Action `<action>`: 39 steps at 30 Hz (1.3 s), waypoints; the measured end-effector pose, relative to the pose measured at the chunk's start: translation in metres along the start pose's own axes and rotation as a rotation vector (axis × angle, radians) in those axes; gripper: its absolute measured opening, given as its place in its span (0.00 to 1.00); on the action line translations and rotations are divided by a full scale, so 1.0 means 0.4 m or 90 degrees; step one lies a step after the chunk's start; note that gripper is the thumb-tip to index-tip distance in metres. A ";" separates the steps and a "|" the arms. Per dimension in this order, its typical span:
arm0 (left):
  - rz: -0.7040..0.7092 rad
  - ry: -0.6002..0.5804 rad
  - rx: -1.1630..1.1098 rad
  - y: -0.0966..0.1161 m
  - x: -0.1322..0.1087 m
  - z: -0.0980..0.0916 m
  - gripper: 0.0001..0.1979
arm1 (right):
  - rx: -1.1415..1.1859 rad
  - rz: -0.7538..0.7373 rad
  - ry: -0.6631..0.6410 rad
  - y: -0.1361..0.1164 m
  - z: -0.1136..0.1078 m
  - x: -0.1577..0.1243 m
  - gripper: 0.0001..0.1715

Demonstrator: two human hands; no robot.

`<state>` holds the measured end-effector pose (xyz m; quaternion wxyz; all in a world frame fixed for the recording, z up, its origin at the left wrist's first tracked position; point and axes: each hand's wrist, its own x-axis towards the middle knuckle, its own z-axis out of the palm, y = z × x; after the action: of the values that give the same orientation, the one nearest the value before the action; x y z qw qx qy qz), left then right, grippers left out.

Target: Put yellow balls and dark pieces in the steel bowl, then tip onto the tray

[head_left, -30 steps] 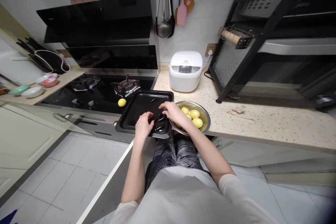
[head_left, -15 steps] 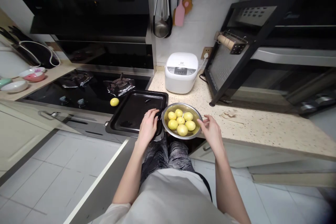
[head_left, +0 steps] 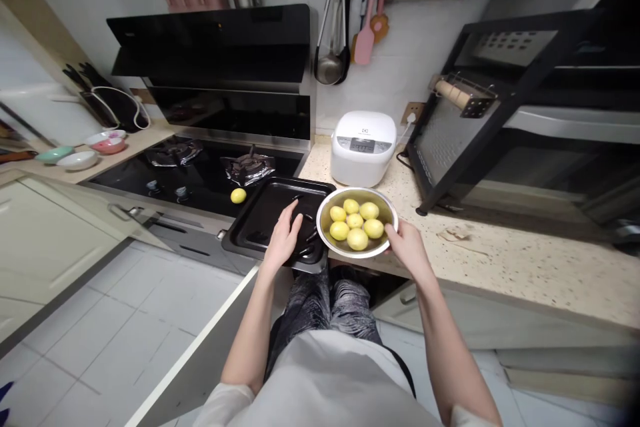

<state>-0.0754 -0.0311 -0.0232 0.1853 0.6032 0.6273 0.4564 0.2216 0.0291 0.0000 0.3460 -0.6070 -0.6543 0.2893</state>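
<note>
A steel bowl (head_left: 387, 213) with several yellow lemons (head_left: 357, 238) is at the counter's front edge. My right hand (head_left: 407, 245) grips its near right rim. My left hand (head_left: 284, 237) lies flat, fingers spread, on the near right part of a black baking tray (head_left: 265, 210) that sits partly over the black hob. One loose lemon (head_left: 238, 195) rests on the hob just left of the tray.
A white rice cooker (head_left: 363, 147) stands behind the bowl. A black rack with an oven (head_left: 500, 113) fills the counter's right. Utensils (head_left: 367, 40) hang on the wall. Small bowls (head_left: 80, 159) sit far left. Speckled counter (head_left: 525, 247) stretches right; tiled floor lies below.
My right hand left the tray, crossed to the bowl's right side and took hold of its rim. The bowl looks slightly raised. My left hand flattened on the tray.
</note>
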 end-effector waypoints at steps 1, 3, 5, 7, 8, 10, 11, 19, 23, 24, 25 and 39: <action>0.002 0.024 -0.021 0.006 0.001 0.000 0.25 | -0.041 -0.042 0.009 -0.038 0.006 0.014 0.15; 0.002 0.068 -0.045 0.013 0.002 0.004 0.26 | -0.141 -0.107 0.037 -0.119 0.032 0.043 0.17; -0.004 0.102 -0.042 0.011 0.002 0.011 0.28 | -0.225 -0.159 0.035 -0.197 0.075 0.066 0.18; -0.014 0.129 -0.030 0.000 0.004 0.016 0.30 | -0.291 -0.201 0.019 -0.265 0.127 0.079 0.20; -0.020 0.140 -0.026 -0.008 0.006 0.017 0.31 | -0.310 -0.219 0.006 -0.295 0.154 0.081 0.20; -0.035 0.156 -0.029 -0.026 0.010 0.015 0.36 | -0.339 -0.243 -0.023 -0.343 0.203 0.078 0.21; -0.043 0.160 -0.034 -0.035 0.012 0.011 0.39 | -0.353 -0.253 -0.037 -0.363 0.225 0.074 0.21; -0.050 0.194 -0.099 -0.081 0.023 -0.020 0.59 | -0.465 -0.326 -0.066 -0.440 0.315 0.047 0.29; -0.035 0.205 -0.091 -0.089 0.037 -0.027 0.64 | -0.507 -0.332 -0.069 -0.451 0.320 0.046 0.31; -0.030 0.204 -0.087 -0.090 0.043 -0.028 0.64 | -0.513 -0.334 -0.068 -0.453 0.321 0.046 0.31; -0.024 0.202 -0.083 -0.091 0.048 -0.029 0.64 | -0.517 -0.337 -0.067 -0.455 0.322 0.047 0.31; -0.022 0.271 -0.106 -0.092 0.085 -0.009 0.71 | -0.539 -0.399 -0.052 -0.460 0.353 0.049 0.36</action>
<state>-0.1066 0.0044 -0.0399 0.1061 0.4652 0.6225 0.6203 -0.0018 0.0369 0.0654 0.1143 -0.4571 -0.8770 -0.0941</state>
